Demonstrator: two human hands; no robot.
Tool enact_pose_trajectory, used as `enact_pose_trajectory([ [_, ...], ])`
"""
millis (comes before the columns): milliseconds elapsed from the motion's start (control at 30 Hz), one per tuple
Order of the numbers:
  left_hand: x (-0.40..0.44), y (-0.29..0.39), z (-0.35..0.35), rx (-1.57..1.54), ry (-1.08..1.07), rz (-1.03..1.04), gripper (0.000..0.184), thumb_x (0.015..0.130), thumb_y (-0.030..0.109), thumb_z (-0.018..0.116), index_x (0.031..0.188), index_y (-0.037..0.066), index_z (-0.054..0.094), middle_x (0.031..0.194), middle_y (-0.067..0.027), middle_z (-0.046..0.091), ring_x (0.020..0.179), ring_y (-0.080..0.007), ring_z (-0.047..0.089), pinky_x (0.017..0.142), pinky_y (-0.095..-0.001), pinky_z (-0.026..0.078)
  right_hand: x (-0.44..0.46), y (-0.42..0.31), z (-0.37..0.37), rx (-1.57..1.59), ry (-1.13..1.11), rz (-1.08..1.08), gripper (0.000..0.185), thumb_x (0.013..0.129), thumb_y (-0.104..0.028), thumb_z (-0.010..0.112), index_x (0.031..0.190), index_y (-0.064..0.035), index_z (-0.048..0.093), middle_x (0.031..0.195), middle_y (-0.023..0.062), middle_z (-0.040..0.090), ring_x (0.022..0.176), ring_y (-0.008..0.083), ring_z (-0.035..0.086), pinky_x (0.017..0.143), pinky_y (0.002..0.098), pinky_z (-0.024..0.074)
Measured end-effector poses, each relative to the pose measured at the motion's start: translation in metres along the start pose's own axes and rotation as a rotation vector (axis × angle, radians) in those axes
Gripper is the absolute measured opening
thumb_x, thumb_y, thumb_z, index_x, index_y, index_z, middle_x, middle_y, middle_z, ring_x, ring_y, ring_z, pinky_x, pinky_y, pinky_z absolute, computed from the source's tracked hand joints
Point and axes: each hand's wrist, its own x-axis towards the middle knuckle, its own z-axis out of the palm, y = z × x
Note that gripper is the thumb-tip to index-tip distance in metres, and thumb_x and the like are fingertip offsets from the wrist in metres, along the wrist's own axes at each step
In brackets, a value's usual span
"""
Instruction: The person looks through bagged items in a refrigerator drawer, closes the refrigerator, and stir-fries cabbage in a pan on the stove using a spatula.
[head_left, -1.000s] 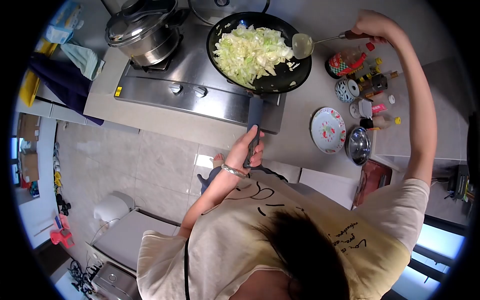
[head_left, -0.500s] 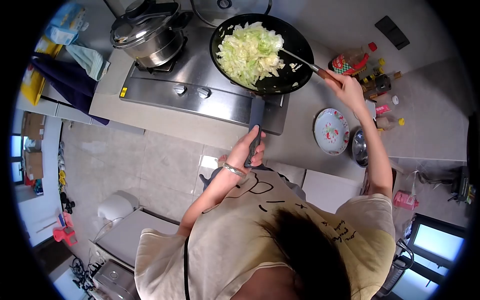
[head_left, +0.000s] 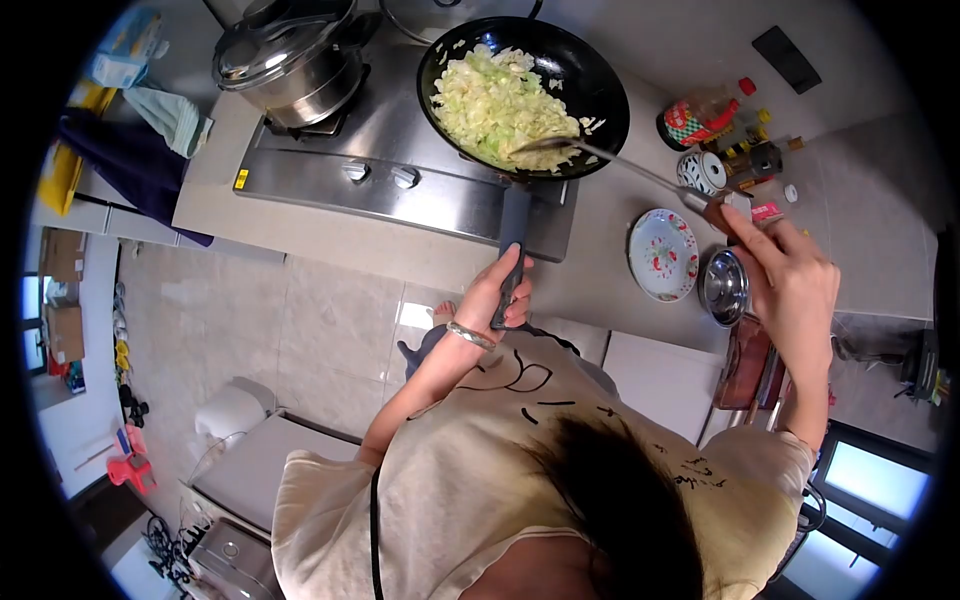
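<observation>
A black frying pan (head_left: 590, 95) with chopped cabbage (head_left: 490, 105) heaped mostly on its left side sits over the right part of the stove. My left hand (head_left: 498, 290) is closed around the pan's dark handle (head_left: 515, 215). My right hand (head_left: 790, 275) grips the brown handle end of a metal spatula (head_left: 640, 172), out to the right above the counter. The spatula's head rests at the lower edge of the cabbage, partly among the pieces. Below the spatula's shaft stand a floral plate (head_left: 663, 255) and a metal bowl (head_left: 723, 287), the bowl close to my right hand.
A steel pressure cooker (head_left: 290, 65) occupies the left burner of the stove (head_left: 310, 180). Several bottles, one with a red cap (head_left: 700, 115), and a patterned jar (head_left: 702, 172) line the counter's right side against the wall. A glass lid (head_left: 410, 15) leans behind the pan.
My right hand has moved down and to the right, drawing the spatula's head from the cabbage's right side to its lower edge. The cabbage lies more spread out. My left hand keeps its hold.
</observation>
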Motion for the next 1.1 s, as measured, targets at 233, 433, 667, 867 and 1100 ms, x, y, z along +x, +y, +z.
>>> enact_pose_trajectory([
  [233, 0.001, -0.001, -0.002, 0.032, 0.031, 0.002, 0.033, 0.092, 0.041, 0.047, 0.096, 0.009, 0.050, 0.057, 0.0014, 0.043, 0.038, -0.0068, 0.032, 0.035, -0.0208, 0.024, 0.039, -0.015, 0.074, 0.071, -0.023, -0.001, 0.040, 0.076, -0.010, 0.063, 0.114, -0.0230, 0.062, 0.071, 0.0068, 0.056, 0.059, 0.0269, 0.056, 0.053, 0.0359, 0.0433],
  [433, 0.001, -0.001, -0.002, 0.033, 0.002, 0.020, 0.034, 0.091, 0.043, 0.048, 0.094, 0.009, 0.049, 0.058, 0.0013, 0.042, 0.039, -0.0064, 0.031, 0.036, -0.0205, 0.024, 0.058, -0.015, 0.037, -0.028, 0.101, -0.004, 0.039, 0.075, -0.008, 0.062, 0.110, -0.0252, 0.064, 0.075, 0.0028, 0.058, 0.062, 0.0216, 0.059, 0.051, 0.0338, 0.0461],
  [667, 0.005, -0.004, -0.008, -0.004, -0.032, 0.014, 0.034, 0.091, 0.043, 0.049, 0.094, 0.009, 0.049, 0.058, 0.0014, 0.043, 0.038, -0.0066, 0.030, 0.035, -0.0207, 0.024, 0.085, -0.013, 0.103, -0.099, 0.182, -0.314, 0.062, 0.064, 0.003, 0.056, 0.119, -0.0241, 0.057, 0.078, 0.0021, 0.052, 0.068, 0.0179, 0.056, 0.052, 0.0316, 0.0479],
  [867, 0.005, -0.003, -0.006, -0.014, -0.008, 0.008, 0.035, 0.091, 0.043, 0.049, 0.095, 0.009, 0.049, 0.057, 0.0017, 0.043, 0.037, -0.0067, 0.031, 0.034, -0.0205, 0.024, 0.037, 0.005, 0.040, -0.145, 0.106, -0.284, 0.066, 0.059, 0.004, 0.058, 0.119, -0.0221, 0.059, 0.077, 0.0029, 0.050, 0.066, 0.0182, 0.055, 0.051, 0.0322, 0.0481],
  [1100, 0.006, -0.005, -0.006, 0.014, -0.014, 0.014, 0.035, 0.090, 0.043, 0.051, 0.096, 0.008, 0.047, 0.057, 0.0008, 0.043, 0.038, -0.0075, 0.033, 0.035, -0.0217, 0.025, 0.030, -0.017, 0.092, -0.027, -0.008, -0.021, 0.056, 0.065, 0.004, 0.058, 0.116, -0.0184, 0.060, 0.078, 0.0072, 0.056, 0.061, 0.0260, 0.060, 0.051, 0.0364, 0.0479],
])
